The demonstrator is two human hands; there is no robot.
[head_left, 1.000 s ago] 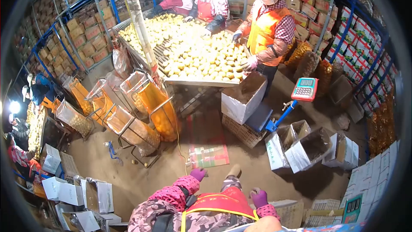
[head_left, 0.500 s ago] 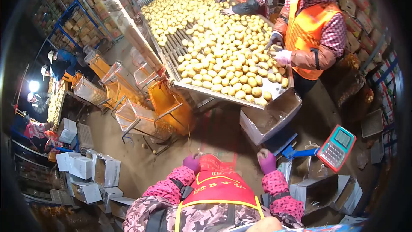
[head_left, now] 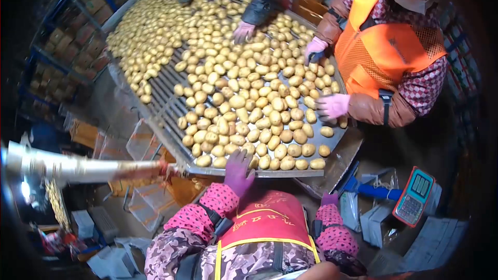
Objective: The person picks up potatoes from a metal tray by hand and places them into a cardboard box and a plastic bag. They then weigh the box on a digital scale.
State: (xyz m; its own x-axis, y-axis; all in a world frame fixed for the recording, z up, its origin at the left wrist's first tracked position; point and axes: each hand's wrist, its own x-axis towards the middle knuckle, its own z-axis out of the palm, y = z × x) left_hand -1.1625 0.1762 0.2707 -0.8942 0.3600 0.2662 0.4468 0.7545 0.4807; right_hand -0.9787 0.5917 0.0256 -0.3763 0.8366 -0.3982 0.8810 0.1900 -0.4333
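My left hand (head_left: pixel 239 172), in a purple glove, reaches over the near rim of the sorting table (head_left: pixel 259 173). Its fingers are stretched out beside the closest potatoes (head_left: pixel 288 163), and I see nothing held in it. My right hand (head_left: pixel 330 200), also gloved in purple, is low beside the carton (head_left: pixel 340 161) under the table's right corner. Its fingers are too small and foreshortened to read. Yellow potatoes cover much of the slatted table bed (head_left: pixel 174 108), most densely at the far left.
A co-worker in an orange vest (head_left: pixel 384 46) stands at the right with both gloved hands among the potatoes. Other workers' hands (head_left: pixel 244 32) reach in from the far side. A scale display (head_left: pixel 414 197) stands right; a white beam (head_left: pixel 88 168) juts in from the left.
I have come closer to the table, which now fills more of the view. My left hand has moved forward onto its rim. The orange-vested co-worker's hands have spread apart.
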